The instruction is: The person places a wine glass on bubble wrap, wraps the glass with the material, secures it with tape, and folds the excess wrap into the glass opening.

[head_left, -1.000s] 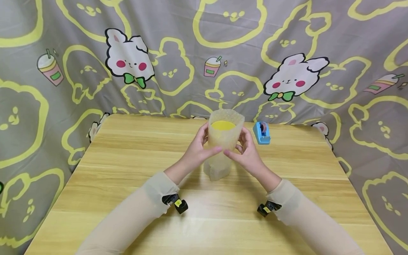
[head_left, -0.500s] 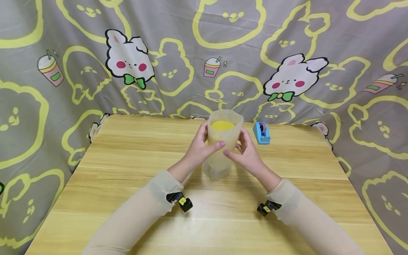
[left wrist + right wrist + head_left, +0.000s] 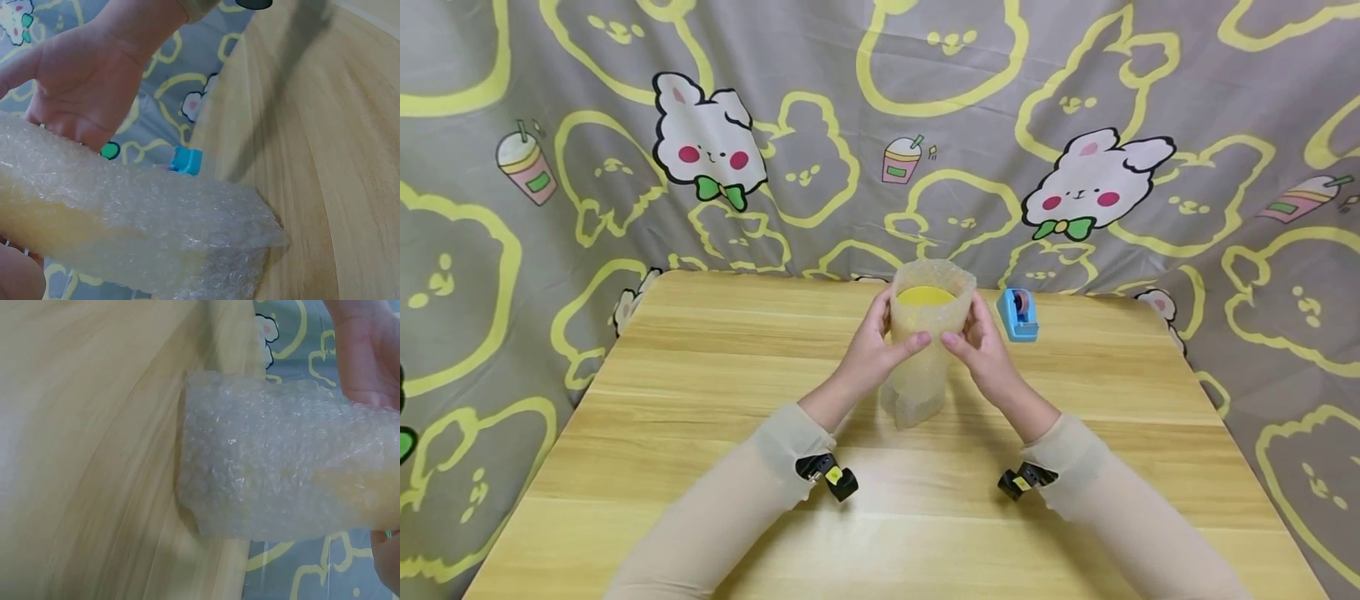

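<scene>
A yellow cylinder point(image 3: 927, 297), open or flat at its top, stands upright inside a tube of clear bubble wrap point(image 3: 917, 392). The wrap rises above the cylinder's rim and its lower end rests on the table. My left hand point(image 3: 874, 343) holds the wrapped cylinder from the left, thumb across the front. From the right, my right hand point(image 3: 988, 350) grips it the same way, with the thumb tips close together. Both hands' fingers are partly hidden behind the wrap. In the left wrist view, the bubble wrap point(image 3: 156, 219) shows the yellow through it.
A blue tape dispenser point(image 3: 1019, 317) with a roll of tape stands at the back right of the wooden table point(image 3: 737, 367). Behind the table hangs a grey curtain point(image 3: 820, 50) with yellow outlines and rabbit faces.
My left thumb has slid a little up and right along the wrap. My right thumb has shifted slightly up. The wrapped cylinder stays nearly in place.
</scene>
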A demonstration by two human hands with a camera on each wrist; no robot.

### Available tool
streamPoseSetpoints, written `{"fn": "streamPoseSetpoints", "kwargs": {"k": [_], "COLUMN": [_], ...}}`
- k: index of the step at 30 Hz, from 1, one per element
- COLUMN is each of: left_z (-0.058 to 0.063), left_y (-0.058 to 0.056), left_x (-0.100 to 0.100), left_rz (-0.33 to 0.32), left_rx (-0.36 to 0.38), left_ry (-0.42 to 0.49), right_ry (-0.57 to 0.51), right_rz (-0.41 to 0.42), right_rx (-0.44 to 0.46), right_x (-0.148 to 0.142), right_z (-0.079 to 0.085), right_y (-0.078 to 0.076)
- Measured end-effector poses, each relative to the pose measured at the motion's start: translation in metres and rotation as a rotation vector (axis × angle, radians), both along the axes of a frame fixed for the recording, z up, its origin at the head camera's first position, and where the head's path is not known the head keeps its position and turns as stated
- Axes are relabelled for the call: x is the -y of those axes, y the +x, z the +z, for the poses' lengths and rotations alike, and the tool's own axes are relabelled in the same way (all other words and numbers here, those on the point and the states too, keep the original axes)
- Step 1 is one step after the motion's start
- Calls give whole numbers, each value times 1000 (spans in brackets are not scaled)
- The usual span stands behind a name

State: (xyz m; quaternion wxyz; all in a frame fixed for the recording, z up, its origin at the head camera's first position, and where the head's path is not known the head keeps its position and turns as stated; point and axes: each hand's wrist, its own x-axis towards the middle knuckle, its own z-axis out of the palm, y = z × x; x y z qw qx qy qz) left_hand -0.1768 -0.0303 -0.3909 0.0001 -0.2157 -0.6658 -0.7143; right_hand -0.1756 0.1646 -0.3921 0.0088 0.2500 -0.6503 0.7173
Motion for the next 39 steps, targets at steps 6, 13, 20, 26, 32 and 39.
{"fn": "streamPoseSetpoints", "kwargs": {"k": [6,13,20,26,32,39], "left_z": [-1,-4,-4,-5,-3,-3], "left_y": [1,0,3,7,12,12], "left_x": [-2,-4,-8,-16,-23,-30], "left_rz": [2,-1,17,68,104,159], "left_rx": [0,-3,28,59,46,39], "left_ry": [-1,21,47,16,-6,-7], "right_ry": [-7,4,-10,-12,-11,6], "right_rz": [-13,-48,-115,-157,-164,-207], "right_rx": [-11,17,58,83,54,62], "right_x": [3,9,16,23,27,29], "right_z": [0,1,3,1,1,0], "right_y": [-3,-2,1,4,6,10]}}
